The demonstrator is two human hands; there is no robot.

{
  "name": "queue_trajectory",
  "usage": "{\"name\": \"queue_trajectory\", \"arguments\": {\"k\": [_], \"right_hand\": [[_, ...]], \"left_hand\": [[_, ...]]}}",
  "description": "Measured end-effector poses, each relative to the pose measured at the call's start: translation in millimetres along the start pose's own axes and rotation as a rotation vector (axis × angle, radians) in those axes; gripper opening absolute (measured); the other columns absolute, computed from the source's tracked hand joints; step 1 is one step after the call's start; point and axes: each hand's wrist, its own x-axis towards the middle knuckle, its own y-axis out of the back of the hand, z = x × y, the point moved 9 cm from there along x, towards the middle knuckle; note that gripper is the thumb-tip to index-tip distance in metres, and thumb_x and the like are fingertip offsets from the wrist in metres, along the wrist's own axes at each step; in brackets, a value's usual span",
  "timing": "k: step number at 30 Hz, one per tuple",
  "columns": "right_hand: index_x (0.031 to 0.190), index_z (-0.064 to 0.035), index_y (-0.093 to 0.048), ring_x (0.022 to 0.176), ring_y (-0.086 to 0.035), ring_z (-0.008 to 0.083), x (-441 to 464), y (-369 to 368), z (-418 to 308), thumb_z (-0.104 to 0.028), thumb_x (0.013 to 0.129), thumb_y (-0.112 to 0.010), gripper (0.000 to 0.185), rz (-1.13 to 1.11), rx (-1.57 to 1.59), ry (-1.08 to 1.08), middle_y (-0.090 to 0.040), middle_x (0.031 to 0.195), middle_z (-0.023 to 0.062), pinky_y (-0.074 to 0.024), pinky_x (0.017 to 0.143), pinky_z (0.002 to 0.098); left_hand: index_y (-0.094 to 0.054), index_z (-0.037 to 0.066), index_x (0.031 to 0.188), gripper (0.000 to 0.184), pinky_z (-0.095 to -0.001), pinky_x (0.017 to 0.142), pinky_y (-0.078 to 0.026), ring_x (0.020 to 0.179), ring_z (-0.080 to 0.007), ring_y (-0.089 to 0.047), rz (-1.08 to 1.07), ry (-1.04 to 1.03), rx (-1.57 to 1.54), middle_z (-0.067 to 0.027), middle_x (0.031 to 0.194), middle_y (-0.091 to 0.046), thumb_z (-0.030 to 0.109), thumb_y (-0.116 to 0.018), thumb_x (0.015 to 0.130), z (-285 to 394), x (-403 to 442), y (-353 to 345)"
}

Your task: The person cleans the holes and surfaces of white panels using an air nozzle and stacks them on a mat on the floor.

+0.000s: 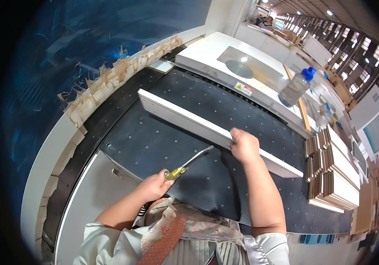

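Note:
A long white board [189, 119] lies slantwise across the dark dotted table surface [154, 145]. My right hand [245, 145] grips it right of its middle, fingers over the far edge and thumb hidden. In my left hand [155, 185], near the table's front edge, is a tool with a yellow-green handle [175, 172] and a thin metal shaft with a bent tip. The shaft points up and right toward the board, its tip a little short of it.
Stacked white boards [333, 176] stand at the right. Behind the table, a white machine bed [224, 64] carries a water bottle [296, 88] with a blue cap. A monitor [377, 130] is far right. Torn paper strips [118, 73] line the left edge. A person [267, 22] sits far back.

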Motion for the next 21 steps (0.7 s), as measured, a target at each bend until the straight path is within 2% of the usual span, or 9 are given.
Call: {"name": "queue_trajectory", "arguments": {"k": [3, 4, 7, 9, 11, 13, 15, 19, 21], "right_hand": [[0.081, -0.0077, -0.054, 0.078, -0.060, 0.0319, 7, 66, -29, -0.010, 0.065, -0.068, 0.021, 0.227, 0.149, 0.041, -0.060, 0.079, 0.0087, -0.0490, 0.067, 0.0403], [0.082, -0.0068, -0.055, 0.077, -0.060, 0.0291, 8, 82, -27, -0.008, 0.066, -0.069, 0.022, 0.313, 0.292, 0.028, -0.060, 0.079, 0.0084, -0.0491, 0.067, 0.0376], [0.088, -0.0061, -0.058, 0.077, -0.061, 0.0177, 3, 135, -12, 0.001, 0.070, -0.069, 0.023, 0.598, 0.787, 0.011, -0.061, 0.080, 0.0040, -0.0490, 0.070, 0.0293], [0.093, -0.0052, -0.060, 0.082, -0.060, 0.0137, -5, 160, 8, 0.006, 0.073, -0.068, 0.024, 0.789, 1.207, 0.061, -0.063, 0.087, 0.0020, -0.0486, 0.075, 0.0280], [0.097, -0.0040, -0.059, 0.085, -0.060, 0.0149, -17, 170, 34, 0.009, 0.073, -0.067, 0.028, 0.907, 1.432, 0.092, -0.063, 0.093, 0.0029, -0.0485, 0.079, 0.0286], [0.106, -0.0003, -0.057, 0.093, -0.059, 0.0175, -33, 156, 64, 0.010, 0.072, -0.067, 0.037, 0.974, 1.453, 0.008, -0.062, 0.101, 0.0075, -0.0462, 0.085, 0.0305], [0.118, 0.0010, -0.049, 0.102, -0.056, 0.0210, -54, 126, 98, 0.010, 0.077, -0.058, 0.043, 1.069, 1.609, -0.178, -0.058, 0.110, 0.0115, -0.0429, 0.095, 0.0351], [0.125, 0.0033, -0.043, 0.118, -0.047, 0.0300, -88, 28, 146, 0.009, 0.080, -0.048, 0.046, 1.080, 2.143, -0.277, -0.052, 0.124, 0.0155, -0.0311, 0.107, 0.0469], [0.127, 0.0038, -0.042, 0.122, -0.044, 0.0307, -101, -6, 141, 0.010, 0.077, -0.049, 0.051, 1.052, 2.402, -0.372, -0.048, 0.128, 0.0178, -0.0290, 0.108, 0.0470]], "left_hand": [[-0.043, 0.005, 0.106, 0.030, -0.0451, 0.067, -0.045, 0.079, -0.0412, -0.057, 0.022, -0.017, -0.064, -0.0212, 0.080, -0.059, 0.029, -0.051, 0.090, 14, -4, 7], [-0.044, 0.007, 0.104, 0.024, -0.0393, 0.066, -0.045, 0.073, -0.0355, -0.058, 0.052, -0.074, -0.061, -0.0157, 0.074, -0.057, 0.026, -0.052, 0.090, 18, -3, 9], [-0.044, 0.007, 0.105, 0.025, -0.0402, 0.066, -0.045, 0.075, -0.0361, -0.058, 0.059, -0.123, -0.073, -0.0160, 0.075, -0.057, 0.025, -0.052, 0.090, 30, -3, 9], [-0.043, 0.006, 0.106, 0.026, -0.0410, 0.066, -0.045, 0.076, -0.0370, -0.058, 0.079, -0.132, -0.046, -0.0165, 0.075, -0.058, 0.025, -0.052, 0.090, 33, -5, 10], [-0.043, 0.006, 0.106, 0.027, -0.0418, 0.066, -0.045, 0.076, -0.0378, -0.058, 0.099, -0.145, -0.019, -0.0170, 0.075, -0.058, 0.025, -0.052, 0.090, 35, -5, 11], [-0.043, 0.005, 0.107, 0.028, -0.0432, 0.065, -0.046, 0.076, -0.0396, -0.058, 0.135, -0.133, 0.039, -0.0180, 0.075, -0.058, 0.025, -0.052, 0.090, 35, -4, 15], [-0.043, 0.004, 0.107, 0.028, -0.0442, 0.063, -0.046, 0.073, -0.0401, -0.058, 0.157, -0.154, 0.053, -0.0180, 0.073, -0.058, 0.025, -0.052, 0.090, 37, -2, 16], [-0.041, 0.003, 0.104, 0.026, -0.0468, 0.061, -0.045, 0.072, -0.0406, -0.058, 0.179, -0.148, 0.139, -0.0185, 0.071, -0.059, 0.023, -0.051, 0.090, 45, 4, 20], [-0.041, 0.003, 0.099, 0.024, -0.0467, 0.058, -0.045, 0.068, -0.0401, -0.058, 0.165, -0.158, 0.236, -0.0183, 0.069, -0.059, 0.023, -0.050, 0.090, 46, 7, 14]]}}
